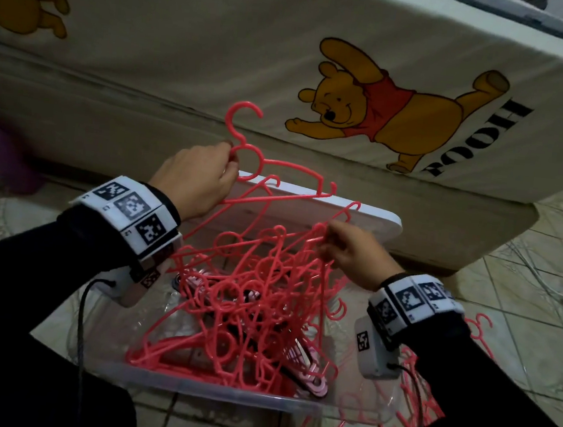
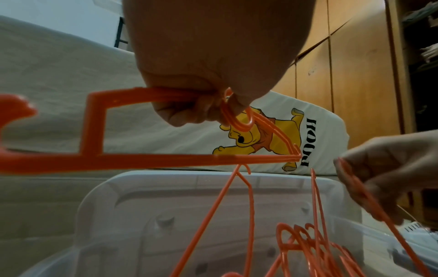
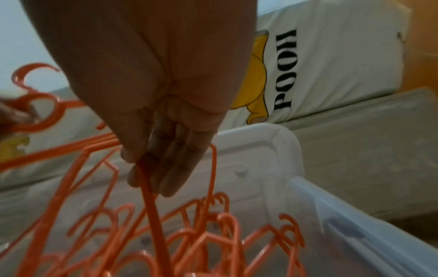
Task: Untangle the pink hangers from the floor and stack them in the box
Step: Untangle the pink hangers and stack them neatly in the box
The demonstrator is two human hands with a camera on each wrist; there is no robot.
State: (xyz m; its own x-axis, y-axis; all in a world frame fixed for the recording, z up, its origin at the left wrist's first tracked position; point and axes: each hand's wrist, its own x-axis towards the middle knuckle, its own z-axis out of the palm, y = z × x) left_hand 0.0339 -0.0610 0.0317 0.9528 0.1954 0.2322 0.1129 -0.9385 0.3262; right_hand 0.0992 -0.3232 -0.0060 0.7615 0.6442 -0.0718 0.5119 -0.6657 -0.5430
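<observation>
Pinching one pink hanger point(image 1: 261, 163) at its neck, the left hand point(image 1: 197, 177) lifts toward twelve o'clock while the right hand point(image 1: 352, 251) grips the hanger tangle point(image 1: 251, 300) over the clear box point(image 1: 208, 387); snagged hooks could drag everything out.

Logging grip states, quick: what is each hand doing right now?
Left hand: closed, pinching the raised pink hanger near its hook.
Right hand: closed, gripping hangers of the tangled bunch.
</observation>
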